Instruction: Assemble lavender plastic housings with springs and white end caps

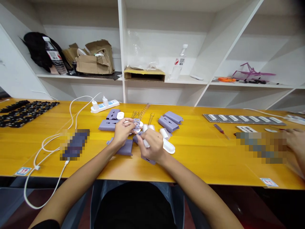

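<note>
Two bottles [178, 62], power strip [106, 107] — springs [143, 111] beyond hands [153, 143]

We see lavender-grey casings [168, 124] dotted with small holes, white oblong pieces [169, 147] and coppery springs [152, 118] against our orange-yellow table [202, 165]. On the left, black parts [14, 119] form a dark lattice; on the right, white rectangles stripe a grey panel [228, 119]; the far-right shelf bears a magenta frame [254, 73].

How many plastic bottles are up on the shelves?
2: one bottle left of the torn cardboard box, another bottle right of the flat carton. More could be hidden behind those boxes.
</note>
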`<control>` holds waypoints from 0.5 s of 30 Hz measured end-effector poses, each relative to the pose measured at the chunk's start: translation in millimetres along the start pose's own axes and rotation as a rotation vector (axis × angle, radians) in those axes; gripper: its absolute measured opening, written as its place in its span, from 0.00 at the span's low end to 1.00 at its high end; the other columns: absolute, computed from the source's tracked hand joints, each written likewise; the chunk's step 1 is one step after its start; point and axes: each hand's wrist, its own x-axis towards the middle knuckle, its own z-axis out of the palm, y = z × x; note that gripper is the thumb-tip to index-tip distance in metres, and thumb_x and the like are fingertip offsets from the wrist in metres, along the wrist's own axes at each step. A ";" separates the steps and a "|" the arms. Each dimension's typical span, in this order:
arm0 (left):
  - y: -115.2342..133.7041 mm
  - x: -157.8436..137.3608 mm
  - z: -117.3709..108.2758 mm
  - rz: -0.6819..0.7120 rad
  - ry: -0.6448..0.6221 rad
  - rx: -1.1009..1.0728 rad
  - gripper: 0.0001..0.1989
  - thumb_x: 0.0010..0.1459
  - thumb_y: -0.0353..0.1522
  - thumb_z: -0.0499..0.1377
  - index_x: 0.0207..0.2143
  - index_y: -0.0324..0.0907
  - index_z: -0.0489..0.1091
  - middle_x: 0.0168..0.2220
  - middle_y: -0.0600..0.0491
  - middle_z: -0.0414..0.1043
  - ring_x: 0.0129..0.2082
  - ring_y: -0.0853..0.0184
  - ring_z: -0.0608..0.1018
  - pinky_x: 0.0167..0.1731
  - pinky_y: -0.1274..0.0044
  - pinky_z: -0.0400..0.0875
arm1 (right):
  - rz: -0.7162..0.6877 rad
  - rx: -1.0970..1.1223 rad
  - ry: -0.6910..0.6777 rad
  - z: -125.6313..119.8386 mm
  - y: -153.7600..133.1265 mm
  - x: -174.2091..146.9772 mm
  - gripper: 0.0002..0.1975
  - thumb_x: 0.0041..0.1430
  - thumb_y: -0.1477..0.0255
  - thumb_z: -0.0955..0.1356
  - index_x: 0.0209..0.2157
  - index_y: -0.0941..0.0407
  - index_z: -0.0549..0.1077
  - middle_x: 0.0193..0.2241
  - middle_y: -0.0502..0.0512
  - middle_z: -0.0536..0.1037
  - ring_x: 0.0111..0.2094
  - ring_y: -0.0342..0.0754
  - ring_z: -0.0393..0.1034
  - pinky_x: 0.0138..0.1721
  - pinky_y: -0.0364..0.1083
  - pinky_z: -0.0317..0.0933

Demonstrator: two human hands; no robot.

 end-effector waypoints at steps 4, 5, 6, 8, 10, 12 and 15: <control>0.6 -1.4 1.0 -0.028 -0.014 -0.036 0.32 0.37 0.39 0.81 0.40 0.39 0.71 0.29 0.54 0.81 0.20 0.71 0.79 0.23 0.77 0.78 | 0.533 0.253 0.048 6.0 18.7 13.6 0.12 0.65 0.60 0.72 0.42 0.53 0.73 0.33 0.53 0.79 0.30 0.47 0.72 0.32 0.47 0.67; 0.4 -2.2 1.5 -0.025 -0.020 -0.036 0.31 0.38 0.40 0.81 0.40 0.38 0.71 0.29 0.55 0.80 0.20 0.71 0.78 0.23 0.77 0.79 | 0.609 0.360 0.020 6.1 24.2 15.8 0.16 0.61 0.57 0.74 0.42 0.53 0.73 0.35 0.53 0.79 0.31 0.47 0.73 0.31 0.46 0.67; 0.0 -3.1 2.1 -0.020 -0.028 -0.034 0.31 0.39 0.40 0.81 0.40 0.38 0.71 0.28 0.55 0.80 0.21 0.71 0.79 0.24 0.77 0.80 | 0.674 0.471 -0.023 6.1 28.4 17.2 0.19 0.58 0.55 0.76 0.42 0.53 0.73 0.33 0.52 0.79 0.30 0.47 0.73 0.29 0.45 0.66; -0.8 -4.9 3.5 -0.010 -0.051 -0.027 0.31 0.40 0.41 0.81 0.40 0.38 0.71 0.29 0.54 0.80 0.23 0.70 0.80 0.24 0.76 0.81 | 0.775 0.672 -0.099 7.0 32.5 18.2 0.22 0.53 0.54 0.78 0.40 0.53 0.72 0.28 0.48 0.77 0.24 0.44 0.69 0.25 0.44 0.62; -1.6 -6.5 4.8 0.002 -0.073 -0.023 0.31 0.41 0.41 0.81 0.40 0.39 0.70 0.30 0.53 0.81 0.24 0.69 0.81 0.24 0.76 0.81 | 0.851 0.808 -0.119 9.2 31.3 17.8 0.23 0.51 0.54 0.79 0.37 0.52 0.71 0.21 0.43 0.73 0.18 0.42 0.62 0.21 0.43 0.56; -1.9 -7.5 5.6 0.014 -0.082 -0.019 0.32 0.41 0.41 0.81 0.41 0.39 0.69 0.31 0.52 0.82 0.25 0.69 0.81 0.24 0.76 0.82 | 0.904 0.877 -0.091 11.4 28.0 17.5 0.22 0.50 0.54 0.79 0.35 0.53 0.71 0.18 0.42 0.71 0.16 0.41 0.59 0.20 0.43 0.54; -1.8 -8.1 5.5 0.014 -0.076 -0.012 0.33 0.40 0.41 0.82 0.41 0.40 0.69 0.33 0.50 0.84 0.24 0.68 0.81 0.24 0.76 0.82 | 0.936 0.907 -0.058 12.9 24.3 17.8 0.21 0.48 0.55 0.80 0.31 0.54 0.74 0.17 0.45 0.73 0.16 0.41 0.60 0.20 0.43 0.54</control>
